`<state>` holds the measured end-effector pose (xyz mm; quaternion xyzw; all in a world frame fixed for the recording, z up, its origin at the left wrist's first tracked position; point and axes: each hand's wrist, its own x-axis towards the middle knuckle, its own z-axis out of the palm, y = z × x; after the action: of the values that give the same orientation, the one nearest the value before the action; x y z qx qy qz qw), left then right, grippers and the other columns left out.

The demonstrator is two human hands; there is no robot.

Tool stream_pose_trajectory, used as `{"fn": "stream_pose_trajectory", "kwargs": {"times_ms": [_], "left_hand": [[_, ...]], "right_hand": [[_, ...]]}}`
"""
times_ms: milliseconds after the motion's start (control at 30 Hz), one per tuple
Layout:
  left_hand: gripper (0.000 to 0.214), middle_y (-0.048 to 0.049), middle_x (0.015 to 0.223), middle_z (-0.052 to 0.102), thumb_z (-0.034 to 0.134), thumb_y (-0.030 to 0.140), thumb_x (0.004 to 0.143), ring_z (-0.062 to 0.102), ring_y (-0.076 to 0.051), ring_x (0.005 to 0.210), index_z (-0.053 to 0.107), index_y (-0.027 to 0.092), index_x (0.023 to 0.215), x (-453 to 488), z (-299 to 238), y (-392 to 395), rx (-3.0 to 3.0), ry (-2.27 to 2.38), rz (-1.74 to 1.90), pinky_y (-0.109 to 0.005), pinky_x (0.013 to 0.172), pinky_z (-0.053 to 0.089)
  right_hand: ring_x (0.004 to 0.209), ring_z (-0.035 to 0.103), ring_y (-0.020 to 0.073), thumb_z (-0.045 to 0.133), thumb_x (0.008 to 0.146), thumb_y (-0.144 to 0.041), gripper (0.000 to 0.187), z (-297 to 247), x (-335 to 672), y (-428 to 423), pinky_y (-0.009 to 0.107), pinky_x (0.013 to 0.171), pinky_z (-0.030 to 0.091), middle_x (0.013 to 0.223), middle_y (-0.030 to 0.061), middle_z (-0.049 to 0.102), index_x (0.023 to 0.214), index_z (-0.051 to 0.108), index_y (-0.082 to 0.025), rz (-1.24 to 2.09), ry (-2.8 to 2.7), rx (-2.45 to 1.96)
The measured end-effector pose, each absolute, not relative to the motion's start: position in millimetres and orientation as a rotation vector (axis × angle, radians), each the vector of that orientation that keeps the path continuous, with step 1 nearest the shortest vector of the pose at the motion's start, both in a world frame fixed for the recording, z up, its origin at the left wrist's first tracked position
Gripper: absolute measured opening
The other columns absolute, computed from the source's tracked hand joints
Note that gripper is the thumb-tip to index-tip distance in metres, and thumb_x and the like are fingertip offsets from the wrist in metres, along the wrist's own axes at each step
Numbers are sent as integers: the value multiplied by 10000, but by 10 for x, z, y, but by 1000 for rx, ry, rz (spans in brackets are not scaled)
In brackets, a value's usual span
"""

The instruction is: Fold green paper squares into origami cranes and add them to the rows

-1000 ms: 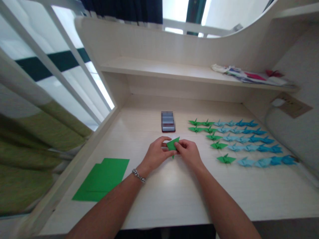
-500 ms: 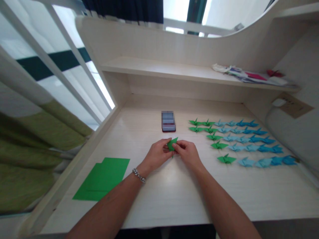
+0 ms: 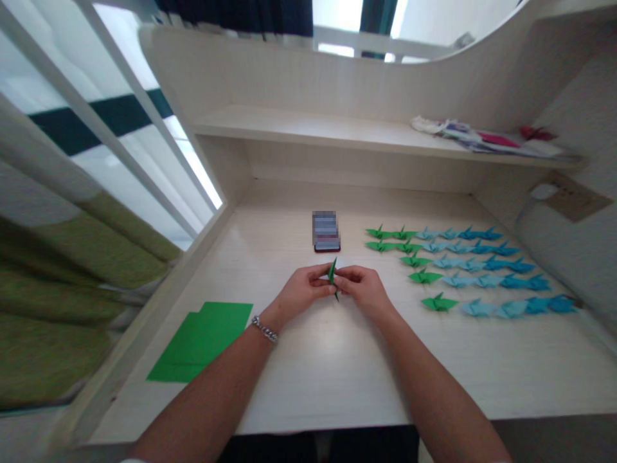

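A small piece of folded green origami paper (image 3: 332, 272) is held upright between my two hands, its narrow edge turned toward me. My left hand (image 3: 308, 287) pinches it from the left with thumb and fingers. From the right, my right hand (image 3: 359, 287) grips it with thumb and forefinger. A pointed green end sticks up above the fingertips and a thin one shows below. The fingers hide part of the folds. On the right lie rows of finished paper cranes, green ones (image 3: 439, 303) at the left and blue ones (image 3: 511, 308) further right.
Flat green paper sheets (image 3: 207, 341) lie overlapped at the desk's left. A phone (image 3: 326, 231) with a blurred screen rests just beyond my hands. Papers and a cloth (image 3: 482, 138) sit on the shelf (image 3: 308, 132) above. A wall socket with a plug (image 3: 544, 191) is at the right.
The folded green paper has turned from showing its broad face to standing edge-on. Both hands still hold it, and their fingers have shifted around it.
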<state>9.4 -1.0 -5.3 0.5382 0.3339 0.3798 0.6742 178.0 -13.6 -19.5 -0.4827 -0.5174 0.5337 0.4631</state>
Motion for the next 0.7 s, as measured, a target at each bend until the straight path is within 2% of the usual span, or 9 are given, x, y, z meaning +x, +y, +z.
{"fn": "stream_pose_trajectory", "kwargs": {"times_ms": [200,333,700], "left_hand": [[500,-113,1125,653,723,110,630,651,-216,913,619,121,1118,109,-67,-4,1207,784,869,-397,891,485],[479,-99,1094,667,721,111,628,648,-216,922,630,123,1099,119,-94,5,1239,834,901,-389,895,485],[532,-109,1150,643,717,106,639,645,-226,953,605,142,1158,108,-96,-13,1223,779,882,-387,894,486]], "right_hand": [[609,614,161,654,717,-375,276,-190,1774,-149,268,570,483,726,58,704,863,713,-148,1178,-1373,-1248],[701,641,180,617,755,-336,223,-182,1756,-184,286,647,500,819,60,719,878,719,-181,970,-1508,-1298],[666,625,164,666,703,-320,259,-157,1753,-187,277,603,499,810,74,713,890,709,-147,1108,-1456,-1232]]}}
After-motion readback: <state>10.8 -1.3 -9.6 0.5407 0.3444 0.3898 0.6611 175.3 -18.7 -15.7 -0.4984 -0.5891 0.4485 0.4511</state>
